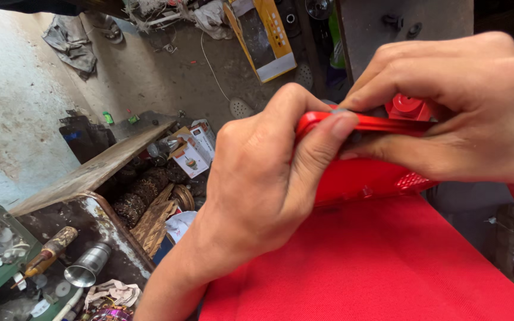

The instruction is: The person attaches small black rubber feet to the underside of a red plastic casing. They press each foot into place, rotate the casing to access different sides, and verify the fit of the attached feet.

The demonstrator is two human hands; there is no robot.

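Together, your left hand (263, 190) and right hand (447, 119) close their fingers (322, 142) tightly around the glossy red plastic casing (364, 175), held above your red-clothed lap (376, 267).

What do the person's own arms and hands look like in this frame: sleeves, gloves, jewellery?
Both hands are bare: the left hand and the right hand show no gloves, rings or watch. The left forearm is uncovered, with no sleeve in view. The right wrist runs out of frame, so any sleeve there cannot be told.
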